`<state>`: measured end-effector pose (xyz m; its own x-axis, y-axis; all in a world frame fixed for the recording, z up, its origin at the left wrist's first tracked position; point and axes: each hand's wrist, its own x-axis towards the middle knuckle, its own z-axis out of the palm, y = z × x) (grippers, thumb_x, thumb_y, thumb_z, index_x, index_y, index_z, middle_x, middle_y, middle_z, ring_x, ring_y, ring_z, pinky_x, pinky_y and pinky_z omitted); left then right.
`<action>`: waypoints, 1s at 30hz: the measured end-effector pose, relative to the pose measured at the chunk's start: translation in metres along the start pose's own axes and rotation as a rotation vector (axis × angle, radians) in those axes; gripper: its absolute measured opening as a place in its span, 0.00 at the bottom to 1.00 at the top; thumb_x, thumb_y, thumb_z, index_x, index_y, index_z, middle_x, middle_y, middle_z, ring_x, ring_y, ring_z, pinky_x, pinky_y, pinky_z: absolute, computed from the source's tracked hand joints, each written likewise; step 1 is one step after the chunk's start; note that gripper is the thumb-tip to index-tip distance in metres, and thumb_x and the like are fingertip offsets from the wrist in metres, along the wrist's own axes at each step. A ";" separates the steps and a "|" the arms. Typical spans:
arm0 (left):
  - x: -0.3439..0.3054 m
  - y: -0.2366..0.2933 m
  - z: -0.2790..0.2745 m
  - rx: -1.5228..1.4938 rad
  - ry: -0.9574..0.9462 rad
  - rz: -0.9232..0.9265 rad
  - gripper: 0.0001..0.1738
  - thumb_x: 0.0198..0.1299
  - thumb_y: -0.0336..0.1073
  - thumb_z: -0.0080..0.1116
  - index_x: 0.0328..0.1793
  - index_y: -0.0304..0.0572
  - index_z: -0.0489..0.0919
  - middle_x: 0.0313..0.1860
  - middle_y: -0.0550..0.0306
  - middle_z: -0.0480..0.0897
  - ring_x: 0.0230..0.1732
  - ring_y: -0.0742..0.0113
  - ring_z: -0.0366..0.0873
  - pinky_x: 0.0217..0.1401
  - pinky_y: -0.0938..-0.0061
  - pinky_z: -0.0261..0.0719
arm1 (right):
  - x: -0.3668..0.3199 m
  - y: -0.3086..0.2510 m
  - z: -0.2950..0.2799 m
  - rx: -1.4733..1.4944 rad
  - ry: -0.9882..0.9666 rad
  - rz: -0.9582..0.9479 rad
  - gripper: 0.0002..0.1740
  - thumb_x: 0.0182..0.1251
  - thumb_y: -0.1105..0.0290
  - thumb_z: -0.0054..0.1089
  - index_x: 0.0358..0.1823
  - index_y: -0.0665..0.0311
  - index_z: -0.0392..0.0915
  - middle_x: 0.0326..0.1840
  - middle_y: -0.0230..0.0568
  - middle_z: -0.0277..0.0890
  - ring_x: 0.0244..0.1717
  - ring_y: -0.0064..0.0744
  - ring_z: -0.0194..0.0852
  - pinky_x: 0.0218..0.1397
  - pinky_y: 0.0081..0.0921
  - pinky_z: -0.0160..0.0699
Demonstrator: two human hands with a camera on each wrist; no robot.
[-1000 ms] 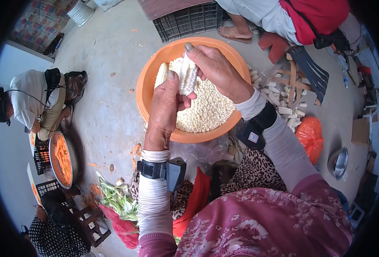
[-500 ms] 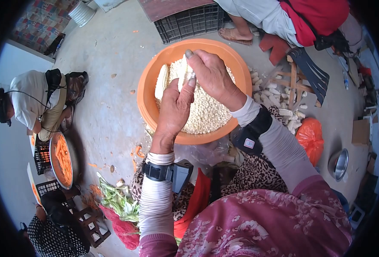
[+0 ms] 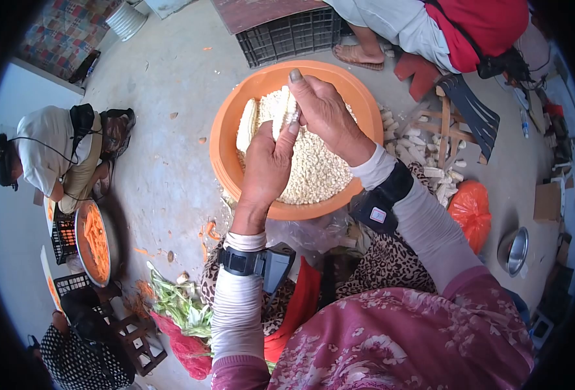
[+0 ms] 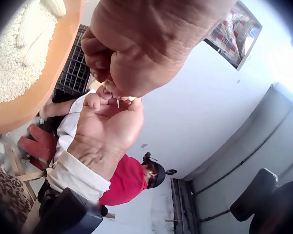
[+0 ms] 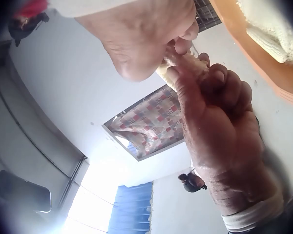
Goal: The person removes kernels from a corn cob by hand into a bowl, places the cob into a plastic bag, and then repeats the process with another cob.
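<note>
Over the orange basin [image 3: 226, 120], a pale corn cob [image 3: 286, 107] is held upright between both hands. My left hand [image 3: 265, 169] grips its lower part, thumb lying along the cob. Around its far side curl the fingers of my right hand [image 3: 333, 123], its thumb pointing up near the top. The right wrist view shows a piece of the cob [image 5: 165, 75] between the right hand [image 5: 141, 41] and the left hand [image 5: 219, 126]. Loose white kernels [image 3: 317, 172] fill much of the basin, and another cob [image 3: 246, 127] lies on them at the left.
Stripped cobs [image 3: 414, 146] are heaped right of the basin beside a wooden stool [image 3: 443, 123]. A black crate [image 3: 291, 36] stands behind it. An orange bag [image 3: 469, 208] sits at the right, husks [image 3: 177, 302] at the lower left. Other people sit nearby, one beside a carrot bowl [image 3: 94, 240].
Both hands have shifted slightly down from a second ago and the cob has turned between them. The left thumb has moved across it; the right thumb has lifted since half a second ago.
</note>
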<state>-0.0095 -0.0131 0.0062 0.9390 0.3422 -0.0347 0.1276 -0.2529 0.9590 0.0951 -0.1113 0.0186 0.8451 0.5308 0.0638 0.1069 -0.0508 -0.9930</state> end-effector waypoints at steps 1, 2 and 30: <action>0.000 0.000 0.003 0.034 0.026 0.030 0.21 0.67 0.47 0.49 0.37 0.31 0.72 0.20 0.55 0.72 0.24 0.69 0.69 0.28 0.71 0.68 | 0.000 0.000 0.000 -0.001 -0.001 0.000 0.25 0.70 0.51 0.44 0.30 0.70 0.69 0.19 0.43 0.66 0.25 0.35 0.68 0.29 0.34 0.67; 0.000 0.000 0.004 0.067 0.051 0.059 0.21 0.67 0.47 0.49 0.37 0.31 0.72 0.20 0.53 0.73 0.24 0.67 0.70 0.28 0.70 0.68 | 0.000 0.000 0.000 0.154 -0.026 0.093 0.26 0.69 0.49 0.45 0.30 0.70 0.70 0.19 0.38 0.66 0.24 0.28 0.66 0.28 0.29 0.66; -0.002 0.001 0.008 0.177 0.103 0.155 0.19 0.67 0.43 0.49 0.39 0.29 0.72 0.24 0.43 0.77 0.26 0.54 0.75 0.32 0.63 0.71 | 0.004 0.021 0.017 0.053 0.152 -0.047 0.23 0.73 0.55 0.40 0.37 0.70 0.75 0.26 0.32 0.69 0.26 0.19 0.63 0.32 0.20 0.67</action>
<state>-0.0085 -0.0211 0.0045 0.9153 0.3751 0.1468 0.0469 -0.4613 0.8860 0.0913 -0.0958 -0.0041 0.9098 0.3973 0.1203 0.1234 0.0180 -0.9922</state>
